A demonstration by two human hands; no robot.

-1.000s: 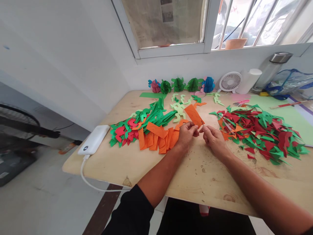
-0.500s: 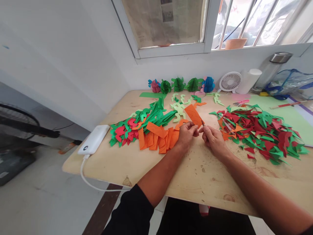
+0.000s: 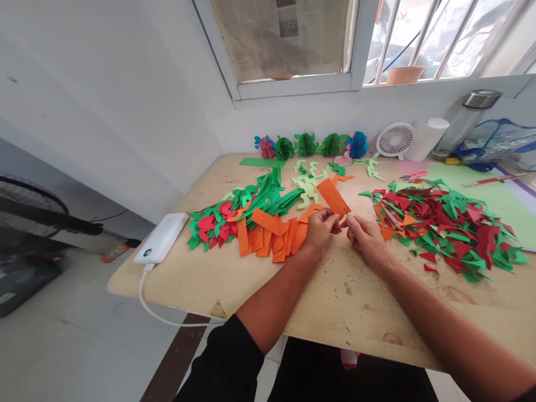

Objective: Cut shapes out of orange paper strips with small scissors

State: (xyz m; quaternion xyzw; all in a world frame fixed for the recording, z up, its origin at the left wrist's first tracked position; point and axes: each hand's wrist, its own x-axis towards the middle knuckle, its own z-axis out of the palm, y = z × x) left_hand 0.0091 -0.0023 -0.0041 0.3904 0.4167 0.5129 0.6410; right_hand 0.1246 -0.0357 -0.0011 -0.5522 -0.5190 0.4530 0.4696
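Desk (image 3: 335,304): spans centre and right. Left forearm (image 3: 274,298) and right forearm (image 3: 444,312): converge from the lower edge. White power bank (image 3: 163,237), left of frame: round mark too small to read. Left hand (image 3: 321,229), centre: curled, pinching the orange paper's lower edge. Right hand (image 3: 365,237), beside it: fingers folded on a thin dark tool (image 3: 345,211), mostly hidden. Orange paper (image 3: 332,195): centre, slanted, bearing drawn lines.

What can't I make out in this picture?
All in the head view:
Thin dark tool: mostly hidden by the right hand, so its kind is unclear.
Orange paper: partly covered by the left hand.
Clear bag: cut off by the right edge.
Outside, beyond the window bars: blurred.
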